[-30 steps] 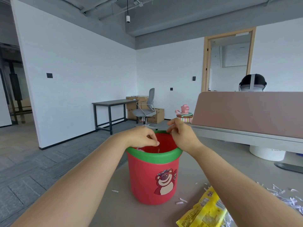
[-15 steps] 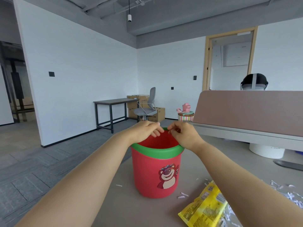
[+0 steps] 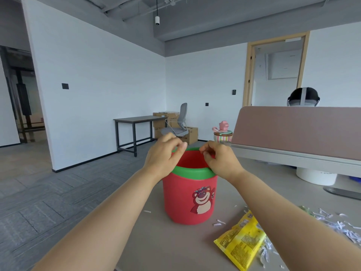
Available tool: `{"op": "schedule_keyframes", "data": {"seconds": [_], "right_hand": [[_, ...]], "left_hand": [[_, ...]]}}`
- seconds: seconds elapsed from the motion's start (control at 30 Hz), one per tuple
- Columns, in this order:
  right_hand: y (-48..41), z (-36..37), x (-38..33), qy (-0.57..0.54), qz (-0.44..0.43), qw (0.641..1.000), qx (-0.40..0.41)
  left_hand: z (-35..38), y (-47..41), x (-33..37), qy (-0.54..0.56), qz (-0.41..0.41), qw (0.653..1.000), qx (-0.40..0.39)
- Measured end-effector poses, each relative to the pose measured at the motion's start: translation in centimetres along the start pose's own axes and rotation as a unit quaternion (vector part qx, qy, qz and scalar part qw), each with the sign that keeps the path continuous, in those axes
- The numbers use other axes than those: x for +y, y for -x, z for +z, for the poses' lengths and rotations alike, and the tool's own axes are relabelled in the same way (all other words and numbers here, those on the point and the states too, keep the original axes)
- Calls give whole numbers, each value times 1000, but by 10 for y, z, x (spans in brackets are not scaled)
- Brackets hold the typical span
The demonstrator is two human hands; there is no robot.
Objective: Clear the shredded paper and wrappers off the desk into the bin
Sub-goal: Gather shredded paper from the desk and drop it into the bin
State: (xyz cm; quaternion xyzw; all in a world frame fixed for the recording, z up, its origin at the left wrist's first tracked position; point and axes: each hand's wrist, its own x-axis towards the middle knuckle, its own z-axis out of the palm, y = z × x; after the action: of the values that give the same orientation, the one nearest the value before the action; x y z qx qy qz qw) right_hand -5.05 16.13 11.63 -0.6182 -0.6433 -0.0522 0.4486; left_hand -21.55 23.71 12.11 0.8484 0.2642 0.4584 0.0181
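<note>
Both hands over the bin (image 3: 190, 194) — left hand (image 3: 164, 155) and right hand (image 3: 220, 160) loosely curled, contents unclear

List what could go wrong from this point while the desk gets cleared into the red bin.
1. The red bin stands near the desk's left edge; a knock from the left hand or right hand, both at its rim, might tip it to the floor.
2. The shredded paper is loose and light, so strips may scatter when scooped.
3. The yellow wrapper lies over some shreds, which could get missed.
</note>
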Motion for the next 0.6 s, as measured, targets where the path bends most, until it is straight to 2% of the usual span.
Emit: {"op": "schedule_keyframes", "data": {"seconds": [0.1, 0.17, 0.2, 0.27, 0.33, 0.4, 0.47, 0.6], "right_hand": [[11, 4, -6, -1, -31, 998, 49], [21, 8, -10, 3, -57, 995, 87], [26, 12, -12, 12, -74, 992, 104], [36, 21, -13, 30, -100, 987, 126], [45, 28, -14, 33, -110, 984, 137], [53, 33, -13, 34, -121, 981, 145], [59, 34, -11, 47, -125, 979, 156], [67, 27, -7, 68, -105, 977, 175]], "left_hand": [[-2, 38, -22, -13, -16, 992, 124], [3, 67, -40, -40, -74, 989, 124], [9, 80, -50, -56, -114, 989, 78], [24, 102, -67, -85, -186, 975, -84], [38, 116, -79, -121, -213, 937, -249], [48, 126, -82, -147, -225, 897, -351], [51, 132, -80, -158, -228, 879, -387], [47, 141, -64, -150, -198, 881, -402]]}}
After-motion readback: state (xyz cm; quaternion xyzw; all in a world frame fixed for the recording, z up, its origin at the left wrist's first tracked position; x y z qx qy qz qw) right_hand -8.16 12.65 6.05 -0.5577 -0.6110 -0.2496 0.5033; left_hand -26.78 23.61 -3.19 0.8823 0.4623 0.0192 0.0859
